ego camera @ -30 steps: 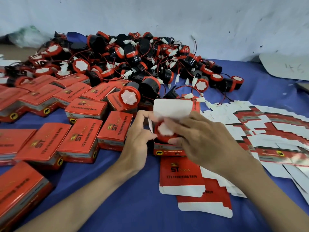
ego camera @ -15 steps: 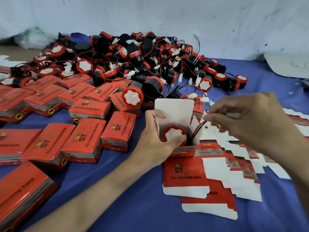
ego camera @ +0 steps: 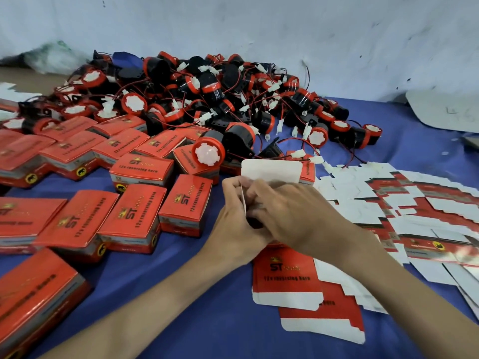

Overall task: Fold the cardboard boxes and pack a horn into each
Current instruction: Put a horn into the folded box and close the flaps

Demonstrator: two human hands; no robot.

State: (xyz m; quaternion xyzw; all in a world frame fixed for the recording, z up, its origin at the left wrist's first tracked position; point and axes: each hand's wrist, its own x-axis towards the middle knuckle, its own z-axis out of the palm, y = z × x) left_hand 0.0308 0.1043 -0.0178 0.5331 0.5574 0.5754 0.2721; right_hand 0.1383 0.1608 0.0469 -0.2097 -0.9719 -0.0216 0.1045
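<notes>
Two hands (ego camera: 233, 229) (ego camera: 298, 216), one open box (ego camera: 272, 171)

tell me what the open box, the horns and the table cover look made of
Open box: thin cardboard, likely; matte white inner flap with a crisp cut edge.
Horns: seemingly moulded plastic; shiny black bodies, red rims.
Table cover: probably cloth; matte blue, no glare.

Blue tablecloth (ego camera: 207, 307), scuffed white wall (ego camera: 259, 27); pale board (ego camera: 440, 112) far right

Red boxes (ego camera: 134, 216) with gold lettering and red-and-black horns (ego camera: 207, 151) with white faces lie on a blue tabletop (ego camera: 207, 320).
</notes>
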